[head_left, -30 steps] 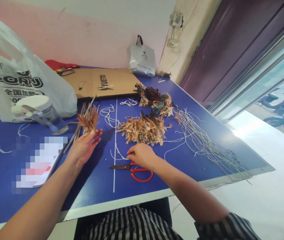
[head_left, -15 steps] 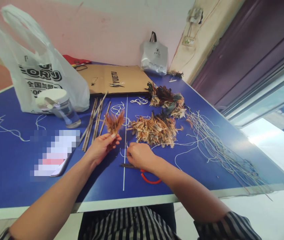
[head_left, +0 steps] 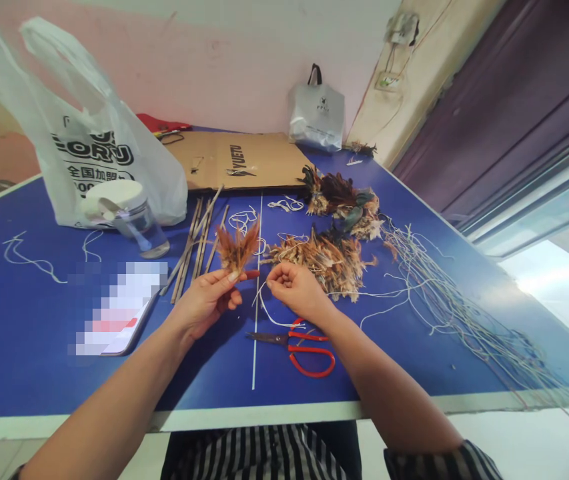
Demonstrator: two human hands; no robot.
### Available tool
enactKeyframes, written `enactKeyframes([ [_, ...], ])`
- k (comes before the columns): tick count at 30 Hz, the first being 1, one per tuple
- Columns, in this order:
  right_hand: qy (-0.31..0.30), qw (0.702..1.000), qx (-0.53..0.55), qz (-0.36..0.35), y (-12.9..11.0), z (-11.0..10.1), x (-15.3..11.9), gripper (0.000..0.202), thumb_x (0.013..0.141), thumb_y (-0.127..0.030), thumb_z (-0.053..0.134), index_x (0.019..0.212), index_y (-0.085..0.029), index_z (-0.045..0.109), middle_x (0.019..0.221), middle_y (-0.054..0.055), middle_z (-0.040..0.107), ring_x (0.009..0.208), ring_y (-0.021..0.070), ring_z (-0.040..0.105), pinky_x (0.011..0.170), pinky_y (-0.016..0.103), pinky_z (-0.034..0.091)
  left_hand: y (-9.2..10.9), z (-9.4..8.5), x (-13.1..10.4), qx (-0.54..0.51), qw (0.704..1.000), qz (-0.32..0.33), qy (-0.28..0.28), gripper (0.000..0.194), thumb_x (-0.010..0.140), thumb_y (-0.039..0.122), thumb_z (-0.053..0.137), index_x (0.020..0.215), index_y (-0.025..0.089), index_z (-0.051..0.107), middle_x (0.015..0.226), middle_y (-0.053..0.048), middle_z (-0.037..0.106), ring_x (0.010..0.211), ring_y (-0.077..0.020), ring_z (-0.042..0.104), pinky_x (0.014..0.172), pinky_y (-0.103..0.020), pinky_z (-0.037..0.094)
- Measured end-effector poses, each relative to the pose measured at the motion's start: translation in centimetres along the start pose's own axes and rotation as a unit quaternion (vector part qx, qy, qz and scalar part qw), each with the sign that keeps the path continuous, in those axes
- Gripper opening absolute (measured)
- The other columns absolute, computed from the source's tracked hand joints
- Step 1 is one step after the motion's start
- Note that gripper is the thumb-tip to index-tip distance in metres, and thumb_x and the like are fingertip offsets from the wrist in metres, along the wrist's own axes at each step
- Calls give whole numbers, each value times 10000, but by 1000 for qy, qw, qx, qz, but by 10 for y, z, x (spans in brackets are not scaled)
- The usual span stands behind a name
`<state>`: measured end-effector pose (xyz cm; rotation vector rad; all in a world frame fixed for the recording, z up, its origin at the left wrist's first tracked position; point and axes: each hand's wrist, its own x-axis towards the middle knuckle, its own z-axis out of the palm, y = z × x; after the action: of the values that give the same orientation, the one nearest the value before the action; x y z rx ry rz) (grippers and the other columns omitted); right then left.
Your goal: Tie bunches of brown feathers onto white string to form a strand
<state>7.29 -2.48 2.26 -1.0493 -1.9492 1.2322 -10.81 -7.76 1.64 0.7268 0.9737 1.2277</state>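
A small tuft of brown feathers (head_left: 238, 248) stands upright in my left hand (head_left: 209, 299), pinched at its base between thumb and fingers. Just to the right, my right hand (head_left: 298, 290) is closed in a pinch on a thin white string (head_left: 267, 313), whose tail curves down to the table. Below that hand lie red-handled scissors (head_left: 279, 339), blades pointing left. Behind my right hand spreads a pile of tan feather bunches (head_left: 321, 263), partly hidden by it. Darker feather bunches (head_left: 337, 193) sit farther back.
Bamboo-like sticks (head_left: 197, 243) and a phone (head_left: 129, 307) lie on the left. A lidded clear cup (head_left: 149, 230) stands before a white plastic bag (head_left: 89, 133). Flattened cardboard (head_left: 264, 157) and a silver bag (head_left: 317, 117) are at the back, many loose strings (head_left: 444, 300) at right.
My right hand has risen off the scissors, bringing the white string up near the feather tuft. The scissors now show fully. My left hand still holds the feathers; the view has shifted slightly.
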Motion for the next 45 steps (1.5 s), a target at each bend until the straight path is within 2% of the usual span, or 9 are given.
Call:
enactKeyframes([
  [3,73,981,-147,-106,-2,5,-2,69,775,-185,490,766,-161,554,616,-20,528,539,79,472,527,192,367,-5,2,2,-23,997,-72,-1,124,742,150,627,849,93,656,942,-127,679,516,-70,611,433,-120,480],
  [5,107,941,-272,-169,0,6,-4,120,820,-185,448,787,-163,562,668,8,551,607,101,494,598,217,370,-9,4,3,-57,993,-106,1,106,751,132,615,844,91,646,913,-128,683,596,-115,657,444,-121,502],
  [8,115,875,-410,-229,6,7,-5,195,868,-205,400,797,-157,574,713,45,556,674,132,501,658,245,360,-13,5,4,-103,985,-138,3,68,770,112,588,809,78,631,893,-145,682,659,-149,676,452,-112,512],
  [10,106,858,-436,-251,8,7,-5,198,876,-215,400,815,-156,579,721,51,553,690,141,500,670,250,361,-15,5,5,-115,982,-151,5,70,782,105,570,807,71,626,874,-154,683,670,-153,678,472,-112,520],
  [21,52,901,-336,-270,3,-6,-6,208,866,-232,453,980,-170,615,880,71,553,827,154,509,748,281,414,-23,2,7,11,997,-81,-9,116,706,201,672,689,87,656,588,-37,613,463,-56,543,439,-126,435],
  [30,58,892,-363,-264,-1,-15,-7,237,877,-239,428,848,-162,650,813,63,534,778,149,488,733,279,402,-22,5,5,92,992,-75,-40,155,680,263,688,659,112,658,549,-10,575,434,-54,484,424,-151,388],
  [34,64,893,-355,-270,-3,-15,-10,235,876,-243,428,829,-161,643,803,61,534,774,148,486,731,280,396,-22,1,6,54,992,-96,-66,145,701,245,675,667,106,655,549,-5,567,424,-38,465,394,-134,360],
  [40,2,890,-351,-290,-9,-16,-16,240,876,-266,439,805,-170,647,732,37,505,701,131,450,650,259,359,-20,-6,11,8,993,-119,-16,154,713,193,661,831,97,681,917,-122,664,583,-90,607,400,-130,415],
  [45,-7,864,-397,-309,-10,-13,-11,253,880,-282,434,783,-166,637,724,34,497,703,134,432,653,263,334,-20,-2,10,6,991,-121,-49,117,744,181,627,777,77,668,675,-75,660,379,-37,494,311,-111,336],
])
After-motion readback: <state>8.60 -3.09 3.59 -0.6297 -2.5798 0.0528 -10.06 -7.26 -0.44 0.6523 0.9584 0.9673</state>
